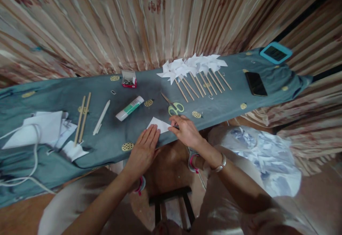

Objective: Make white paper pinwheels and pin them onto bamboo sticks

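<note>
A small folded piece of white paper, roughly triangular, lies near the front edge of the cloth-covered board. My left hand rests flat over its left part, fingers stretched out. At the paper's right corner, my right hand is closed, thumb and fingers pinching it. Just beyond the right hand are scissors with light green handles, lying with the blades pointing away. A glue stick with a green label lies to the left, behind my left hand.
Several white paper pinwheels on sticks lie along the far edge. A phone and a blue-framed device are at right. Leftward are a small box of metal pieces, a white pen, two wooden sticks, paper sheets and a white cord.
</note>
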